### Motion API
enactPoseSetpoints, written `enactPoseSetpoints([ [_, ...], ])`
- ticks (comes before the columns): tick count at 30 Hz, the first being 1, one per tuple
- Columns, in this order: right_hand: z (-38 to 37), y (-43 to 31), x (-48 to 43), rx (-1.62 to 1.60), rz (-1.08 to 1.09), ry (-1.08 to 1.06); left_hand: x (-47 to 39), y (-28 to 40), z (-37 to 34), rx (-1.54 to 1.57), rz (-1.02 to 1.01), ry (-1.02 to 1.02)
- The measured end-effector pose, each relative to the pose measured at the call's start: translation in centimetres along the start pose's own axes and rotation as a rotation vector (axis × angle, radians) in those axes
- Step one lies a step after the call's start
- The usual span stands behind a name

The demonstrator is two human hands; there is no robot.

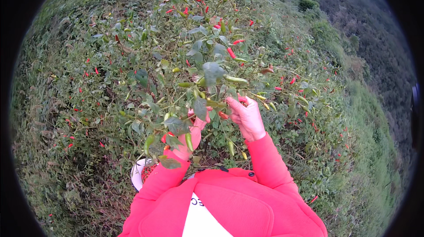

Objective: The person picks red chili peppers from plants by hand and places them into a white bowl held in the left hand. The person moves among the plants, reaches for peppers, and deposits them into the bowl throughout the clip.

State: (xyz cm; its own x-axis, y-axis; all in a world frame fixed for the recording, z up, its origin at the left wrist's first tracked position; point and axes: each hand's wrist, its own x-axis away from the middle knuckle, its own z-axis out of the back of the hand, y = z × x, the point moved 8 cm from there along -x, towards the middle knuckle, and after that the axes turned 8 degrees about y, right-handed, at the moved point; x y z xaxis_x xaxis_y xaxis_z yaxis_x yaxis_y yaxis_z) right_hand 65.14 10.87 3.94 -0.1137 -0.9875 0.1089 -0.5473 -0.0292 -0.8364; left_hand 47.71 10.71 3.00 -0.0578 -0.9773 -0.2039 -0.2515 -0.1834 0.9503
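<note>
Both of my hands are in among the branches of a chili pepper plant (213, 73). My right hand (247, 121) is bent, its thumb and fingertips meeting the leaves and stems. Bright red shows between those fingers, but whether it is a pepper is unclear. Lower and to the left, my left hand (195, 134) reaches up behind foliage. Leaves cover much of it, and what its fingers hold is hidden. An orange-red pepper (223, 115) hangs between the hands. A green pepper (188, 141) dangles in front of my left wrist, with a red pepper (167, 136) beside it.
By my left forearm stands a white container (136, 174) with red peppers (147, 171) inside, partly covered by the sleeve. More pepper plants (89, 104) with red fruit spread on both sides. A grassy slope (367, 131) and a dark wooded hillside (367, 31) lie to the right.
</note>
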Motion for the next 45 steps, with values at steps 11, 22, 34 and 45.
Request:
enactPoseSetpoints([
  [11, 0.5, -4.7, 2.0, -0.115, 0.278, -0.244, -4.0, 3.6, 2.9, 0.058, -0.074, 0.198],
  [22, -5.4, -5.9, 3.7, 0.342, 0.318, -0.347, -6.3, 4.4, 4.1, 0.009, -0.105, 0.259],
  [34, -15.6, -10.9, 7.3, 1.080, 1.302, -0.404, -4.0, 0.4, 1.9, 0.410, -0.120, 0.056],
  [45, -12.2, -6.9, 3.4, 0.747, 0.665, -0.300, -3.5, 1.5, -0.5, 0.595, 0.031, -0.119],
])
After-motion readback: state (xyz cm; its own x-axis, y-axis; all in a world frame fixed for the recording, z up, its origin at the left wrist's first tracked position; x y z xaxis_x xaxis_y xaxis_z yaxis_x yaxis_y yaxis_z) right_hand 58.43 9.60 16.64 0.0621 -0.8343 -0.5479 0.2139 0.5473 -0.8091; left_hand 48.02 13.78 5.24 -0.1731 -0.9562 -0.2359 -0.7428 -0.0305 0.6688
